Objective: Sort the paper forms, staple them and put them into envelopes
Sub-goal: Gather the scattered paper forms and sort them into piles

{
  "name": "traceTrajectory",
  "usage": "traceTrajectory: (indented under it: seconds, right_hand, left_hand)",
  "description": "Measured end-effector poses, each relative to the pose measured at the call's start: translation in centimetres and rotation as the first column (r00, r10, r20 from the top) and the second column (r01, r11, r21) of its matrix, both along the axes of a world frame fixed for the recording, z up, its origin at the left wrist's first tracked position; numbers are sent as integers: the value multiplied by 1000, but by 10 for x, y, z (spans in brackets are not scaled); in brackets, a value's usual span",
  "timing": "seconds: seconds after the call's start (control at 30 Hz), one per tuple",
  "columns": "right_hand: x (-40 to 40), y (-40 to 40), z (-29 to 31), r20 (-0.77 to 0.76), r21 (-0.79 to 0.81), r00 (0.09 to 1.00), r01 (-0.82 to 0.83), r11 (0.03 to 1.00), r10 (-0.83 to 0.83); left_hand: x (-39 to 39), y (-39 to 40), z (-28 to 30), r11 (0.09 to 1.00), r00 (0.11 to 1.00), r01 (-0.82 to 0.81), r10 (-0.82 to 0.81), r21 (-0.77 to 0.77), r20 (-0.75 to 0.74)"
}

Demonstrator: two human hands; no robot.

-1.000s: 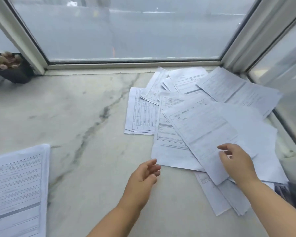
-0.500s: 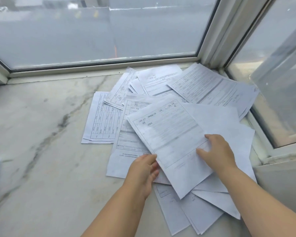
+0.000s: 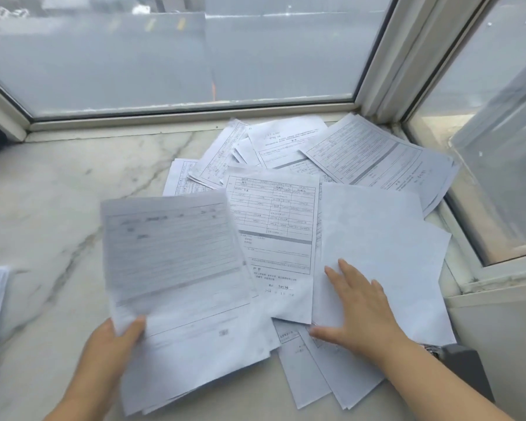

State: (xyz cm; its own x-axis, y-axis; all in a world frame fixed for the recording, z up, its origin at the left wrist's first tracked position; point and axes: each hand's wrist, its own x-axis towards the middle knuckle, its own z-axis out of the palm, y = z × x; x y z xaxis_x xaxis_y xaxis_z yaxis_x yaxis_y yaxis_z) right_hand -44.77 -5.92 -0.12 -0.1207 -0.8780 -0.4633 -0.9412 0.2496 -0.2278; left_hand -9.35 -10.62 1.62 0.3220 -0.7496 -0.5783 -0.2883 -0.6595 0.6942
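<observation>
Nearest, left hand (image 3: 104, 344) pinching a blurred lined form (image 3: 170, 253) by its lower-left corner, lifted over the marble desk (image 3: 58, 192). Beside it, right hand (image 3: 362, 311) flat, fingers (image 3: 343, 268) spread on a blank sheet (image 3: 377, 232). Beyond, scattered forms (image 3: 362, 153) against the window frame (image 3: 179, 113).

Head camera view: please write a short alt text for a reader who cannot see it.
The left hand pinches a blurred printed paper form by its lower corner, lifted over a loose heap of white printed forms; the right hand lies flat on a blank white sheet. All rest on a grey-veined marble sill by windows.
</observation>
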Motion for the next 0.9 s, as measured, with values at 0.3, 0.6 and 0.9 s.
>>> traceTrajectory:
  seconds: [0.3, 0.6, 0.9]
  right_hand:
    - [46, 9, 3, 35, -95, 999, 4, 995, -1]
    - [94, -31, -11, -97, -157, 979, -194, 968, 181]
    - [109, -36, -19, -351, -15, 897, -294, 956, 270]
  left_hand:
    - [91, 24, -25, 995, 999, -39, 37, 96, 24]
    - [118, 27, -28, 992, 976, -123, 127, 37, -177]
    - [129, 25, -27, 996, 951, -65, 79, 57, -299]
